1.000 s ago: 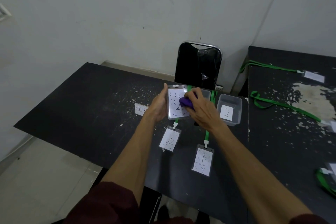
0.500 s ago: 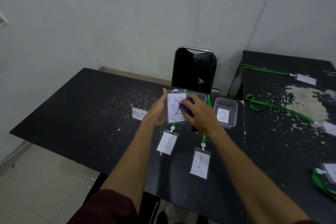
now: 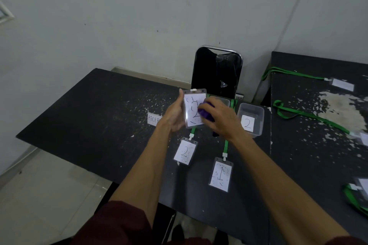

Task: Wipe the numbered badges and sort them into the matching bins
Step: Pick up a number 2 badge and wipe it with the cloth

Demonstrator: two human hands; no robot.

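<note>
The left hand (image 3: pixel 175 117) holds a badge (image 3: pixel 192 112) up by its edge. The right hand (image 3: pixel 221 119) grips a cloth (image 3: pixel 206 114) pressed on its face. Marks show, so wiping is not done. Below the hands, a 2 badge (image 3: pixel 185 152) and a 1 badge (image 3: pixel 221 176) wait on the table (image 3: pixel 99 115). The 2 bin (image 3: pixel 251 119) sits just right of the right hand, with nothing blocking it.
</note>
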